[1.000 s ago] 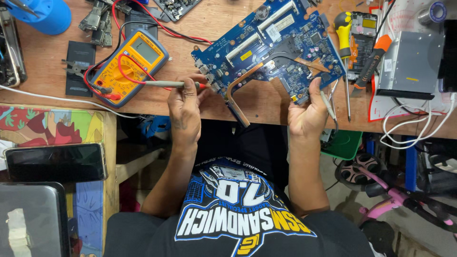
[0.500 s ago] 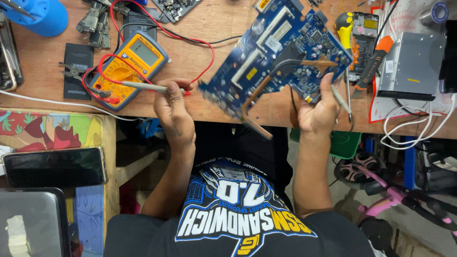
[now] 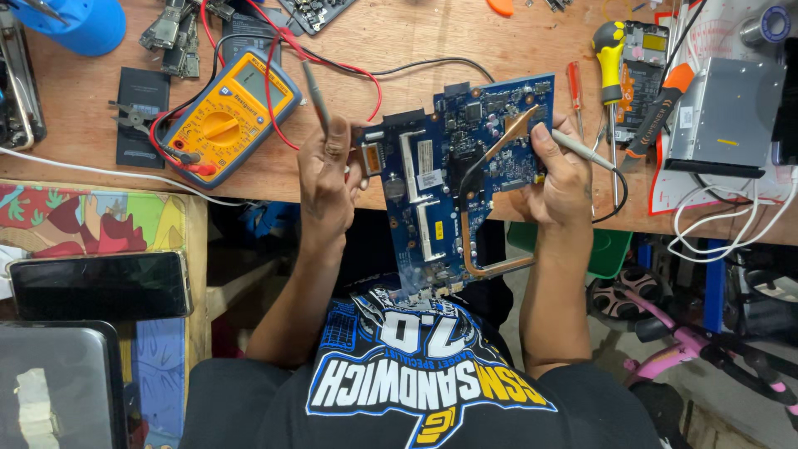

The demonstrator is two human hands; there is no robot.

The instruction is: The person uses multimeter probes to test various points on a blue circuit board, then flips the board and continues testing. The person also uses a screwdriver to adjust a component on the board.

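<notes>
A blue laptop circuit board (image 3: 453,179) with a copper heat pipe is held between both hands over the front edge of the wooden bench (image 3: 416,41), its long side pointing toward my body. My left hand (image 3: 327,179) grips the board's left edge and also holds a grey test probe (image 3: 316,93) on a red lead, pointing up. My right hand (image 3: 565,179) grips the board's right edge, with a second grey probe (image 3: 586,151) on a black lead pinned between its fingers. Both leads run to a yellow multimeter (image 3: 224,116) lying on the bench to the left.
Screwdrivers (image 3: 611,50), a small board and a silver drive (image 3: 723,116) lie at the right of the bench. A blue object (image 3: 79,21) and loose parts sit at the back left. A dark phone (image 3: 100,284) rests on a colourful side table. White cables hang at the right.
The board has been turned from lying slanted on the bench to pointing lengthwise toward my body. Both hands rose with it, and the left probe now points upward.
</notes>
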